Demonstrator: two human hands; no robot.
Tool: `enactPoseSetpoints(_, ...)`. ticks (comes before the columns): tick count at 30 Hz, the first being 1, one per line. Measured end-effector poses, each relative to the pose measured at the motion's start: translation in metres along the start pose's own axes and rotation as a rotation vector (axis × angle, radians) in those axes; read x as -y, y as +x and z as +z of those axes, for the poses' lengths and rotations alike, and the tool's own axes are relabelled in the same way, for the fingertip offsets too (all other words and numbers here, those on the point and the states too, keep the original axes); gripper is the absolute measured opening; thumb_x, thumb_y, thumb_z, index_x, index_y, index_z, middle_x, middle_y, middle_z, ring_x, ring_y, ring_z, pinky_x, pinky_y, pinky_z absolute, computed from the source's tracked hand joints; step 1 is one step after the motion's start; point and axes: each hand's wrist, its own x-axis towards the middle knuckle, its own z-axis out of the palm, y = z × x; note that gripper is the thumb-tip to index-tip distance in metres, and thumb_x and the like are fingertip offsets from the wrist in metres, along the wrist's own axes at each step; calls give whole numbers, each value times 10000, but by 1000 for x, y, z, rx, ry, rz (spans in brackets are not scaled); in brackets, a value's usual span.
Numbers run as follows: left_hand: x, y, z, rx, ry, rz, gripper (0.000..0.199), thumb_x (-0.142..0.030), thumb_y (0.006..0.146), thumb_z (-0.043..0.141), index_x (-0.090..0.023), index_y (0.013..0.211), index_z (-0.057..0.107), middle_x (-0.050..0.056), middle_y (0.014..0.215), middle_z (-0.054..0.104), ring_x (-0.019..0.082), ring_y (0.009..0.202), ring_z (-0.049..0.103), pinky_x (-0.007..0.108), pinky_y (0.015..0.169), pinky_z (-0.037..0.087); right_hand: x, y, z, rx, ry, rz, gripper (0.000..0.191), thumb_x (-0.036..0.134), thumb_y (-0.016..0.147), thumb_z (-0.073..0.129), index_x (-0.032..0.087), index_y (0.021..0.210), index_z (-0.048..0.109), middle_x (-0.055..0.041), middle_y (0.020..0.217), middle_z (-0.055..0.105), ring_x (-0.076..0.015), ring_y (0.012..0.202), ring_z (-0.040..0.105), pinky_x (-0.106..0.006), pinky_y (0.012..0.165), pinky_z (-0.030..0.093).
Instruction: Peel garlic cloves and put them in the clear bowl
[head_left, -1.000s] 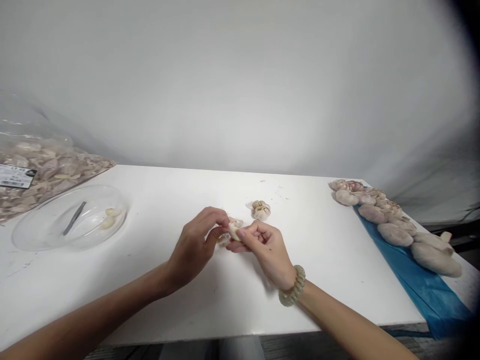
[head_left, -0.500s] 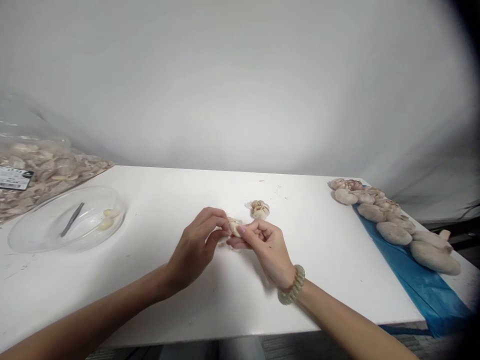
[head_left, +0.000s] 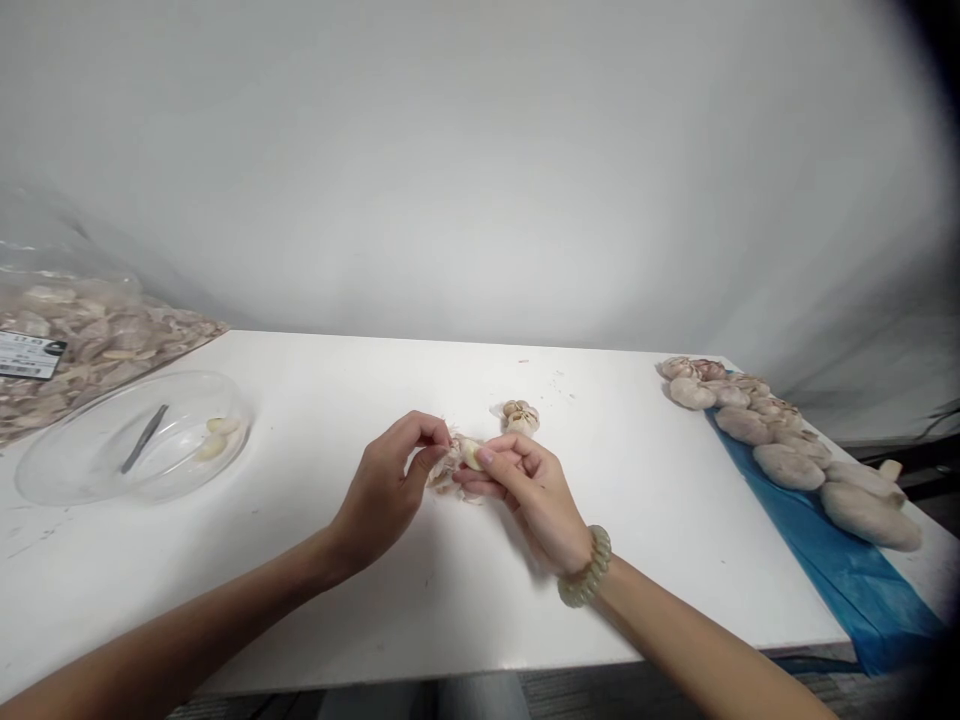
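Between the thumb and fingers of my right hand (head_left: 521, 480) is a pale garlic clove (head_left: 472, 454), partly bare of its skin. My left hand (head_left: 401, 465) is just left of it, thumb and forefinger pinched together at a bit of garlic skin. Beneath the fingers, a small heap of papery garlic peel (head_left: 444, 476) lies on the white table. Right behind my right hand sits a partly broken garlic bulb (head_left: 520, 416), its cloves showing.
At the left, a clear plastic bowl (head_left: 45, 470) holds a dark narrow tool (head_left: 145, 438) and a few peeled cloves (head_left: 214, 442). Behind it lies a plastic bag of garlic peel (head_left: 97, 335). Several garlic bulbs (head_left: 787, 466) line the right side along blue plastic (head_left: 832, 570).
My left hand has pulled slightly left, away from the clove, its fingers now pinched tighter. More of the peel heap shows between the hands. My right hand keeps hold of the clove.
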Motion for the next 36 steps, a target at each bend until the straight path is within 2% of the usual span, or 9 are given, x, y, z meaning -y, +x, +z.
enactPoseSetpoints(5,0,2,0,0,-118,-135,97,-197,856,440,-173,790,507,-12,730,564,109,692,539,210,618,425,2,1,0,33,36,39,243,298,746,666,126,903,595,-74,794,707,-192,793,682,-286,746,555)
enactPoseSetpoints(9,-1,2,0,-9,-201,-168,99,-209,863,452,-172,787,503,-16,724,565,104,707,555,206,639,451,2,1,-1,34,29,53,238,297,741,670,117,887,618,-90,812,707,-199,802,679,-301,763,549)
enactPoseSetpoints(14,-1,-1,0,-28,-76,-22,177,-225,895,405,-183,975,557,18,878,618,112,801,585,238,733,468,1,2,-1,-3,52,44,218,291,730,681,137,872,620,-68,817,701,-182,793,674,-300,775,541)
enactPoseSetpoints(16,-1,-2,1,-49,32,70,175,-244,856,494,-179,1001,567,27,914,625,120,802,587,247,734,469,1,2,0,10,42,33,212,289,738,673,140,879,619,-67,829,695,-167,786,668,-284,758,540)
enactPoseSetpoints(19,0,-2,2,-113,148,147,174,-233,750,647,-166,903,598,14,828,640,121,727,587,238,680,474,2,2,1,23,20,23,209,290,740,669,145,881,616,-60,832,686,-148,773,657,-270,743,538)
enactPoseSetpoints(23,1,-1,2,-159,163,224,35,-177,757,639,-167,781,615,-3,759,653,111,713,600,222,672,480,2,1,3,35,0,14,201,287,740,666,147,875,618,-47,799,682,-146,774,653,-285,767,538)
enactPoseSetpoints(26,1,-1,2,-170,156,297,29,-139,760,625,-166,754,621,-1,772,665,117,756,614,224,706,487,2,1,2,34,-6,12,194,282,744,663,147,876,617,-40,768,681,-150,753,660,-299,767,543)
enactPoseSetpoints(30,1,-1,2,-159,150,290,53,-123,774,599,-168,768,627,-1,774,664,116,754,614,224,705,486,2,1,2,36,-6,24,204,286,747,663,138,882,619,-66,810,693,-164,768,670,-302,773,544)
enactPoseSetpoints(36,1,-1,0,-168,126,187,41,-142,778,598,-172,758,616,-17,751,650,100,725,597,207,681,468,3,-1,2,44,-7,22,213,291,761,652,125,891,624,-95,840,699,-193,801,674,-317,779,543)
